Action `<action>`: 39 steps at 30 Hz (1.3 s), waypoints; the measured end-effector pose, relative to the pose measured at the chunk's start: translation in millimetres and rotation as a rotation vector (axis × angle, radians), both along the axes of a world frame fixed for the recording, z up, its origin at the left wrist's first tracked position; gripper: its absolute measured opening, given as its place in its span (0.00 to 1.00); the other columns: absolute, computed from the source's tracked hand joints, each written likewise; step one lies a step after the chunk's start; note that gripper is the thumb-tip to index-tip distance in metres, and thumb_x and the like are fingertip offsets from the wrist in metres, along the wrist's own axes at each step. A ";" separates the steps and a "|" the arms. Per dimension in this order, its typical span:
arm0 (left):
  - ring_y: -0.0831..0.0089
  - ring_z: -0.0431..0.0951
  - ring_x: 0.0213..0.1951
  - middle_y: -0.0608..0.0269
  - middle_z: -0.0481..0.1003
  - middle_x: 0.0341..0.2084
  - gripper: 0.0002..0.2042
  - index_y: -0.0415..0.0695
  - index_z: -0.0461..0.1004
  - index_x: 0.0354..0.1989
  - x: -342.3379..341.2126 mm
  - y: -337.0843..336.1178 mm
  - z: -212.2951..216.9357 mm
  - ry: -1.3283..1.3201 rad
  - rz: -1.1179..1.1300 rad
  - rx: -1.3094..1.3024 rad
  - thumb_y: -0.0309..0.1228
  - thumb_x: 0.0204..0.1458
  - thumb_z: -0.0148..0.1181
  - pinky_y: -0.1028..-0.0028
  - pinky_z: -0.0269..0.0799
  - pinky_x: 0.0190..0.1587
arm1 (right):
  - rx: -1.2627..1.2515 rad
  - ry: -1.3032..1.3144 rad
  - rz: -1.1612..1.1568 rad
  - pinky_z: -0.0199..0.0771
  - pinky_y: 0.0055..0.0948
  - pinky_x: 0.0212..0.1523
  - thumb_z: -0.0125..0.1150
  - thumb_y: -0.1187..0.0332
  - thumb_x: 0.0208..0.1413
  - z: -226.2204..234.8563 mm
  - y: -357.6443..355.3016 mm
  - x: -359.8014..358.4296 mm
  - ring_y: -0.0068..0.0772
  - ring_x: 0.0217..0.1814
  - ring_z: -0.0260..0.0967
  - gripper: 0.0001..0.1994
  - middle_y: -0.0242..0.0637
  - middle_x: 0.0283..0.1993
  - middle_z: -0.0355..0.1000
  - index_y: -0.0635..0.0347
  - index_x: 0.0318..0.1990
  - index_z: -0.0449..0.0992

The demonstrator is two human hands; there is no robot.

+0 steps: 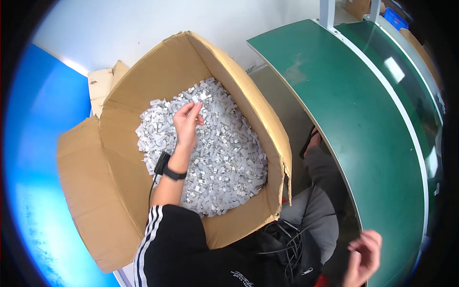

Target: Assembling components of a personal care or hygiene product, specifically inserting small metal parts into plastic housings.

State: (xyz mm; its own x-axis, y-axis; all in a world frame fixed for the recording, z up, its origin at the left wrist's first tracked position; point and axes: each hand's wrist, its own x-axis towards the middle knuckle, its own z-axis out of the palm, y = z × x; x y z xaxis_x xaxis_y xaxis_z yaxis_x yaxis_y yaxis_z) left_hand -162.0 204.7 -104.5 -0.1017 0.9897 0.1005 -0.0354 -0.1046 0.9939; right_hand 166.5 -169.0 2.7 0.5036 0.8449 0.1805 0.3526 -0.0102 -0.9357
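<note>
My left hand (188, 122) reaches over a heap of small grey-white plastic pieces (222, 158), many with shiny metal parts. Thumb and forefinger are pinched together on one small white plastic piece (195, 99) at their tips. The heap fills the bottom of a large open cardboard box (253, 103). At the lower right, my right hand (366, 256) hangs by the near edge of a green tabletop (349, 95). Its fingers are loosely curled, with a gap between them and the thumb, and nothing shows in the hand.
The box has tall walls and a flap (91, 191) folded out on the left. A black cable runs from the dark band (174, 173) on my left wrist. Bundled black cables (287, 246) lie near my lap. A white strip (399, 107) crosses the green table.
</note>
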 end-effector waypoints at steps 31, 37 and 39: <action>0.69 0.78 0.34 0.51 0.77 0.34 0.17 0.33 0.79 0.39 149.0 -189.8 105.2 0.049 -1.143 0.354 0.19 0.37 0.72 0.76 0.74 0.36 | 0.324 -0.217 0.170 0.67 0.21 0.22 0.63 0.87 0.36 -1.7 46.7 -23.0 0.26 0.23 0.68 0.14 0.37 0.26 0.72 0.67 0.35 0.79; 0.69 0.80 0.33 0.52 0.77 0.36 0.16 0.33 0.78 0.40 149.1 -202.8 105.1 0.157 -1.113 0.439 0.19 0.39 0.70 0.78 0.75 0.34 | 0.313 -0.237 0.168 0.69 0.21 0.24 0.64 0.85 0.40 -10.2 35.9 -20.8 0.26 0.26 0.70 0.11 0.40 0.30 0.73 0.66 0.34 0.79; 0.69 0.80 0.31 0.53 0.77 0.35 0.15 0.33 0.79 0.39 148.1 -202.9 102.9 0.149 -1.093 0.474 0.19 0.40 0.70 0.78 0.75 0.32 | 0.352 -0.224 0.107 0.70 0.21 0.24 0.63 0.85 0.41 -15.6 32.5 -21.3 0.26 0.26 0.71 0.10 0.39 0.30 0.72 0.66 0.33 0.79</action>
